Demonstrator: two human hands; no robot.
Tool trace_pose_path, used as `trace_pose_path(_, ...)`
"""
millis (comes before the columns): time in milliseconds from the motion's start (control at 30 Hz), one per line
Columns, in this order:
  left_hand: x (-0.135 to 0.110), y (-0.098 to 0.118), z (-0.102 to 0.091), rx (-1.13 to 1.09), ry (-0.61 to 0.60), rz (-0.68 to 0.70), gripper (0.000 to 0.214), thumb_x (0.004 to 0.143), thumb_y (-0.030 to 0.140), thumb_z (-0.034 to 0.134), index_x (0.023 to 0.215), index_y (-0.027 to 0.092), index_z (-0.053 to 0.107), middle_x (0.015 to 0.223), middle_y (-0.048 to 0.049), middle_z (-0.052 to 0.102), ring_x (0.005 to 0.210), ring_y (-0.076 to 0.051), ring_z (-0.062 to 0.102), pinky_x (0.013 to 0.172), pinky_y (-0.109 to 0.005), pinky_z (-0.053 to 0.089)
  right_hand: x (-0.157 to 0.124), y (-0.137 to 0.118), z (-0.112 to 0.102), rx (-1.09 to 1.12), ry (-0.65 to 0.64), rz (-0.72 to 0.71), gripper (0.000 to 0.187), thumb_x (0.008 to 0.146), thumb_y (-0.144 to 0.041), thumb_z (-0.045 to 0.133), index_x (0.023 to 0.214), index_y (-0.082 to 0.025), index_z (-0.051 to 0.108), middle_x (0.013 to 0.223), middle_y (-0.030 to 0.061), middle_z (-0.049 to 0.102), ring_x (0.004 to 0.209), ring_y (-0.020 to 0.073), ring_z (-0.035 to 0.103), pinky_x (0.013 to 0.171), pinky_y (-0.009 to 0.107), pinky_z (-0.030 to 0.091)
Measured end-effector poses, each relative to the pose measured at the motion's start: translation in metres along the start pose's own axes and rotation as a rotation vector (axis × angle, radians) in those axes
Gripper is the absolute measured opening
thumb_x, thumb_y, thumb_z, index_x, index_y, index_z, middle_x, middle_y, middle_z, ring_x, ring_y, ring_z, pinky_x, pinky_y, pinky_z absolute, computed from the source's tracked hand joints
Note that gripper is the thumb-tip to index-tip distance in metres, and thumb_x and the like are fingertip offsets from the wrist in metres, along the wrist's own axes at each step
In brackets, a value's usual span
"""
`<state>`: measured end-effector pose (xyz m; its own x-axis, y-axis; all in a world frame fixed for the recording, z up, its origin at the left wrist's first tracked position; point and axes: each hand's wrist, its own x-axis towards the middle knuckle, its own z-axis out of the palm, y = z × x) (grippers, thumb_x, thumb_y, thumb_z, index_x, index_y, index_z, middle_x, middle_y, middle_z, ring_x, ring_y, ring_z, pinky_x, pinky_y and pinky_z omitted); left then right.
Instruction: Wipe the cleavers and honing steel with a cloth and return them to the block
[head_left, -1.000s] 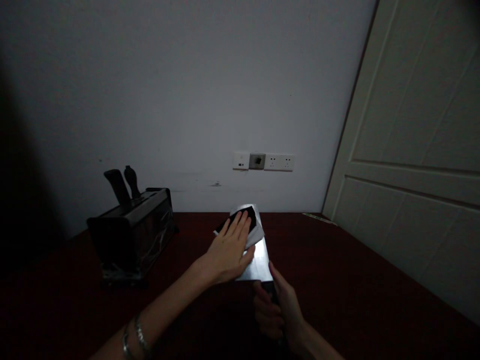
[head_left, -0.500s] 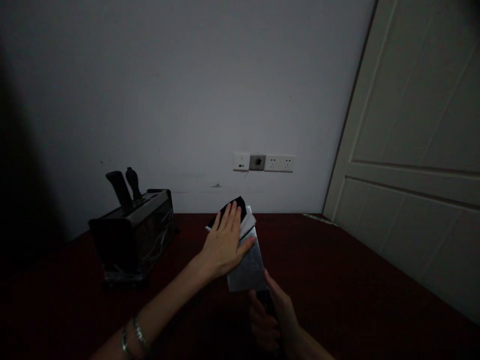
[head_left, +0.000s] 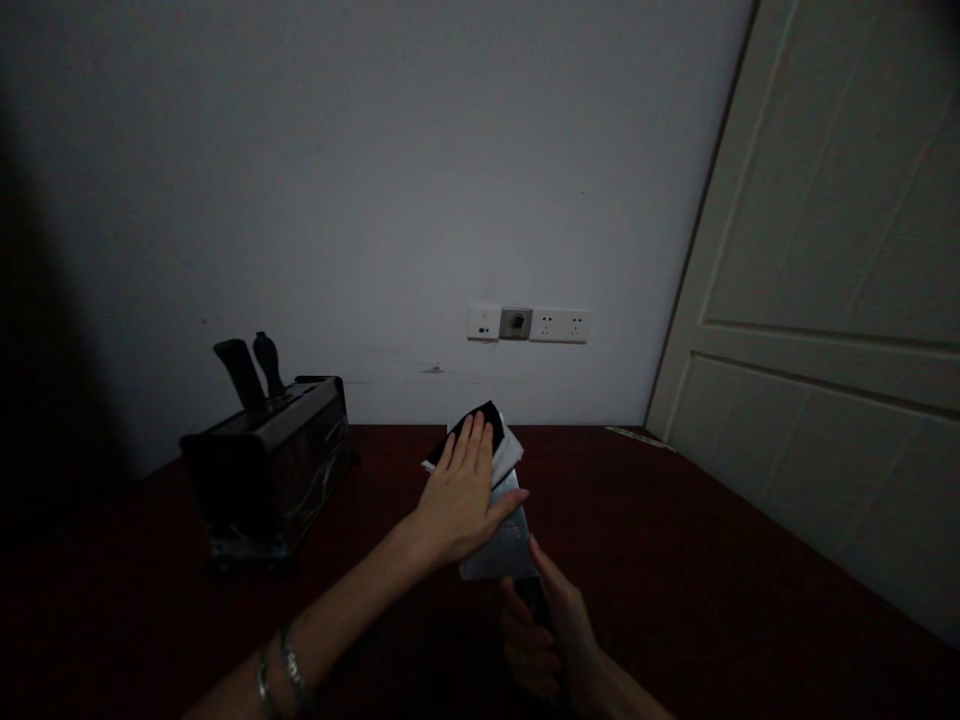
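A cleaver (head_left: pixel 501 552) with a broad, pale metal blade points up and away from me. My right hand (head_left: pixel 551 635) is wrapped round its dark handle, thumb up along the side near the blade. Flat against the blade's upper part lies a black and white cloth (head_left: pixel 508 455). My left hand (head_left: pixel 461 500) rests on this cloth with fingers stretched out and the thumb crossing the blade toward the right. The palm hides part of the cloth and blade. Bracelets circle the left wrist.
On the left of the dark red table (head_left: pixel 637 560) stands a black knife block (head_left: pixel 262 460) with two dark handles (head_left: pixel 241 375) sticking up. Wall sockets (head_left: pixel 559 325) sit behind the table. A pale panelled door (head_left: pixel 825 300) borders it on the right.
My left hand and the cloth have slid slightly right and down along the blade. My right hand keeps its grip on the handle in nearly the same place.
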<state>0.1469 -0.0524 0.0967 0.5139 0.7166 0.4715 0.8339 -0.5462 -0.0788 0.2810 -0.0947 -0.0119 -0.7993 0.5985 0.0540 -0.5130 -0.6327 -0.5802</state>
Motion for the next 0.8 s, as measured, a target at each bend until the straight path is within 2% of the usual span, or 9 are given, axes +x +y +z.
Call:
trace_pose_path(167,-0.003,0.015,0.005,0.053,0.068,-0.095,0.087,0.084,0.063,0.02,0.138,-0.005,0.015,0.145,-0.025,0.01,0.134,-0.033,0.004,0.106,-0.048,0.021,-0.002,0.002,0.005,-0.042,0.128,-0.026,0.062,0.074,-0.073,0.032,0.049,-0.018,0.044,0.029,-0.0078,0.031,0.021,0.0045,0.019,0.022,0.016,0.021)
trace_pose_path(267,-0.01,0.03,0.003,0.105,0.088,-0.057,0.084,0.085,0.062,0.02,0.135,-0.006,0.025,0.142,-0.0259,0.019,0.133,-0.033,0.012,0.104,-0.045,0.026,-0.004,-0.002,0.009,-0.025,0.17,-0.048,0.064,0.073,-0.074,0.031,0.047,-0.017,0.044,0.029,-0.0077,0.029,0.021,0.0037,0.018,0.022,0.015,0.019)
trace_pose_path(367,-0.014,0.035,-0.007,0.142,0.123,0.005,0.074,0.087,0.057,0.021,0.133,0.0,0.034,0.141,-0.0221,0.028,0.131,-0.031,0.024,0.1,-0.042,0.033,-0.006,-0.007,0.012,-0.016,0.164,-0.064,0.064,0.074,-0.074,0.03,0.046,-0.017,0.044,0.029,-0.0074,0.029,0.021,0.0032,0.017,0.022,0.015,0.018)
trace_pose_path(467,-0.012,0.032,-0.017,0.211,0.166,0.031,0.059,0.091,0.046,0.026,0.131,0.005,0.04,0.139,-0.0188,0.034,0.126,-0.029,0.034,0.096,-0.039,0.038,-0.006,-0.013,0.013,-0.011,0.089,-0.076,0.06,0.075,-0.07,0.034,0.049,-0.017,0.045,0.03,-0.0078,0.03,0.021,0.0033,0.018,0.021,0.015,0.02)
trace_pose_path(633,-0.007,0.028,-0.012,0.396,0.243,0.118,0.044,0.09,0.02,0.03,0.127,-0.001,0.043,0.141,-0.0186,0.029,0.133,-0.027,0.019,0.105,-0.037,0.028,-0.006,-0.017,0.011,-0.002,-0.013,-0.047,0.055,0.075,-0.066,0.041,0.05,-0.017,0.046,0.031,-0.0077,0.032,0.022,0.0034,0.02,0.022,0.014,0.023)
trace_pose_path(733,-0.006,0.028,-0.002,0.4,0.266,0.133,0.046,0.088,0.015,0.031,0.129,-0.005,0.036,0.142,-0.0216,0.025,0.133,-0.027,0.017,0.106,-0.035,0.027,-0.006,-0.017,0.009,0.001,-0.029,-0.074,0.054,0.076,-0.065,0.042,0.051,-0.017,0.047,0.031,-0.0075,0.033,0.022,0.0033,0.02,0.022,0.014,0.023)
trace_pose_path(800,-0.006,0.027,0.003,0.36,0.261,0.123,0.049,0.088,0.015,0.033,0.134,-0.002,0.03,0.143,-0.0214,0.022,0.133,-0.028,0.016,0.106,-0.036,0.027,-0.006,-0.017,0.009,0.0,-0.037,-0.073,0.054,0.076,-0.065,0.041,0.05,-0.017,0.047,0.032,-0.0072,0.034,0.022,0.0033,0.02,0.022,0.014,0.022)
